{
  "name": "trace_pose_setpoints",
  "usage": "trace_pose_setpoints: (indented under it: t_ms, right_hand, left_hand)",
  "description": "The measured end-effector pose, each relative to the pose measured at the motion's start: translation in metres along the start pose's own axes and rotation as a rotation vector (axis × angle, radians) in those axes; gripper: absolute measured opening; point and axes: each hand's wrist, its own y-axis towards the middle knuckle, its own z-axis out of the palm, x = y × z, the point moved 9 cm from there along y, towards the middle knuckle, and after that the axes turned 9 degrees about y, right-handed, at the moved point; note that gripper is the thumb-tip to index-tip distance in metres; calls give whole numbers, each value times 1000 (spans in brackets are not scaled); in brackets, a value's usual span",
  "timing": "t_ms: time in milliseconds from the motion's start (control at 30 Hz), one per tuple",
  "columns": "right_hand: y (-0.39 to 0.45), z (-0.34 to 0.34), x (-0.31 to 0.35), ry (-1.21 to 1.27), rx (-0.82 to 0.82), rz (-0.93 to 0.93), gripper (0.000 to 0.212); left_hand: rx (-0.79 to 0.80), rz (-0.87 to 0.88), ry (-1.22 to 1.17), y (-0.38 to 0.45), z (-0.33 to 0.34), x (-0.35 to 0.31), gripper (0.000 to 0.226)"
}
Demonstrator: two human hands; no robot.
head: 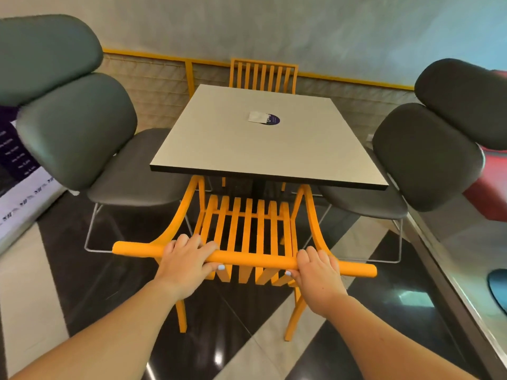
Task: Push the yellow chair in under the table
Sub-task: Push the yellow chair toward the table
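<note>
Both hands are curling their fingers over the top bar of the yellow chair (244,229). The left hand (186,259) is gripping left of the middle, and the right hand (315,267) is gripping nearer the right end. The chair's seat is sitting partly under the near edge of the table (219,138). On the table, a white paper (256,117) is lying over a purple round sticker (274,120); its writing is too small to read.

We see our two forearms bare, no sleeves; left hand (184,258) and right hand (315,267) have pale blue-painted thumbnails
</note>
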Motion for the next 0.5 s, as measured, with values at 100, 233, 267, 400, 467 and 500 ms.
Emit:
trace_pose_setpoints:
  t_ms: [100, 233, 267, 400, 467, 500]
  right_hand:
    - [11, 3, 8, 26, -26, 24, 23]
    - [20, 4, 13, 1, -46, 59, 32]
    - [21, 2, 17, -10, -79, 64, 36]
    - [28, 10, 54, 29, -89, -19, 42]
    - [31, 14, 61, 51, -88, -12, 31]
    - [33, 14, 59, 58, -95, 0, 27]
  left_hand:
    - [27, 28, 0, 14, 0, 14, 30]
    - [61, 49, 13, 27, -3, 21, 35]
    - [56, 66, 27, 29, -4, 21, 37]
    - [3, 91, 40, 26, -5, 21, 44]
    - [-22, 84, 53, 25, -5, 21, 41]
    - [-31, 81, 50, 26, -5, 21, 39]
